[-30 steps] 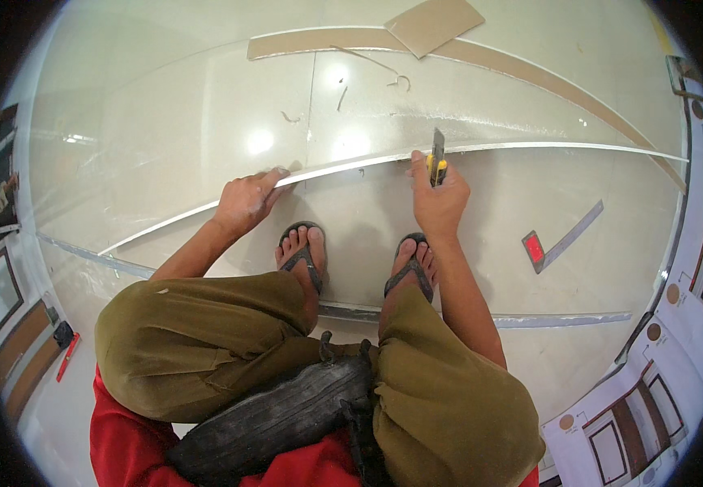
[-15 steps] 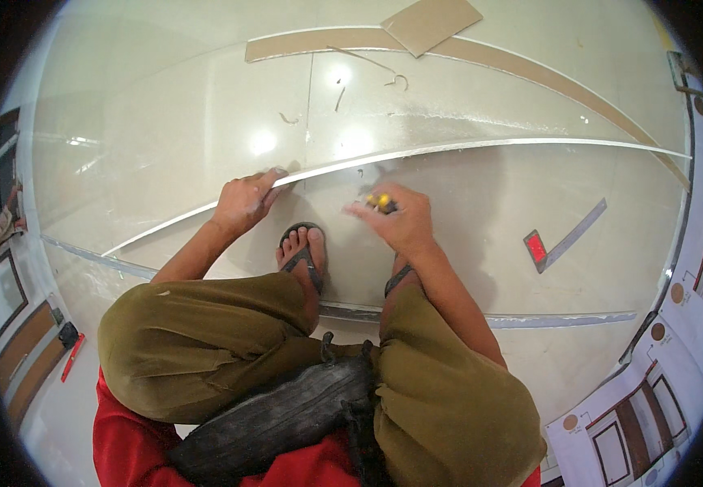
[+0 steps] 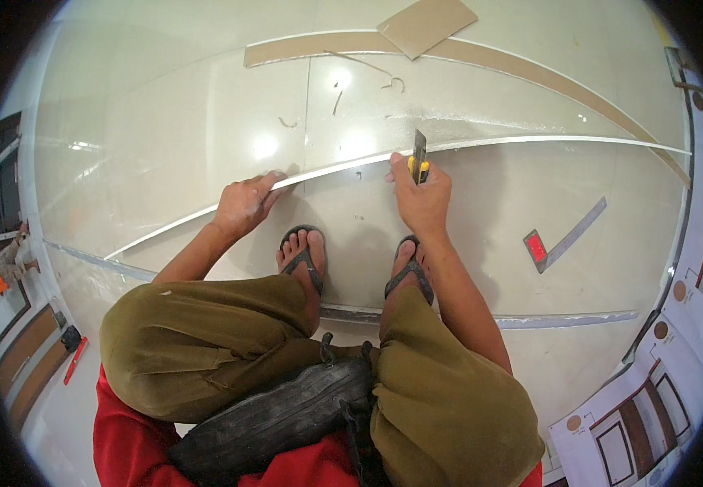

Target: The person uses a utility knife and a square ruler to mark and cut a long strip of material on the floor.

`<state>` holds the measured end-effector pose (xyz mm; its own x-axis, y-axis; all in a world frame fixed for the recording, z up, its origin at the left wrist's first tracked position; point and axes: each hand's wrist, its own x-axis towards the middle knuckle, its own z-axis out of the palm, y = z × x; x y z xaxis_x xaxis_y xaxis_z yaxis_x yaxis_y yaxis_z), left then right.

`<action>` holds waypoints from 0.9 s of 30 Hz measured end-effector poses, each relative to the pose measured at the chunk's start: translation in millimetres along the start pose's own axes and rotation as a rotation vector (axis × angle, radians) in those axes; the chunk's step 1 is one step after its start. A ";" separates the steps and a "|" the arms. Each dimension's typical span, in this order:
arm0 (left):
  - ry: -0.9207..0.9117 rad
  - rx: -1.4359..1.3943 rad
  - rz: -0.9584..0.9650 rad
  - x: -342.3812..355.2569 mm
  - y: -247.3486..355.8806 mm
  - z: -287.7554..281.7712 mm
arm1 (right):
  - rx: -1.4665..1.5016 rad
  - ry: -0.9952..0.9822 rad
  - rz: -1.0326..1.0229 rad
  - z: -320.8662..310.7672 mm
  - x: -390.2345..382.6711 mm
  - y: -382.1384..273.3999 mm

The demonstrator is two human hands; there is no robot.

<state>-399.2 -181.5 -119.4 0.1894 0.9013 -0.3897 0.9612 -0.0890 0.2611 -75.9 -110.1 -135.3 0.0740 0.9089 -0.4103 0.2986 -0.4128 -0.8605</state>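
Over the floor point(image 3: 546, 187), I note my left hand point(image 3: 243, 204) clamped on white strip point(image 3: 339, 168), right hand point(image 3: 425, 196) closed around utility knife point(image 3: 420, 151).

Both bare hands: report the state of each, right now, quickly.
Left hand: closed on the long, thin white strip.
Right hand: closed around the yellow-and-black utility knife, beside the strip.

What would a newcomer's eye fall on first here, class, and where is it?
The long, thin white strip running across the middle, gripped by the left hand, stands out first. Next is the yellow-and-black utility knife in the right hand, above and right of centre. The L-shaped square with red handle and grey blade lies farther right.
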 end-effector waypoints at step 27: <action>0.017 -0.011 0.016 -0.1 -1.6 -0.6 | 0.324 -0.204 0.175 -34.4 -13.4 16.3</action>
<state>-400.9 -181.2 -119.3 0.2006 0.9070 -0.3702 0.9559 -0.0985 0.2767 -39.2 -126.9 -133.5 -0.1026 0.8066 -0.5821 -0.0190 -0.5867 -0.8096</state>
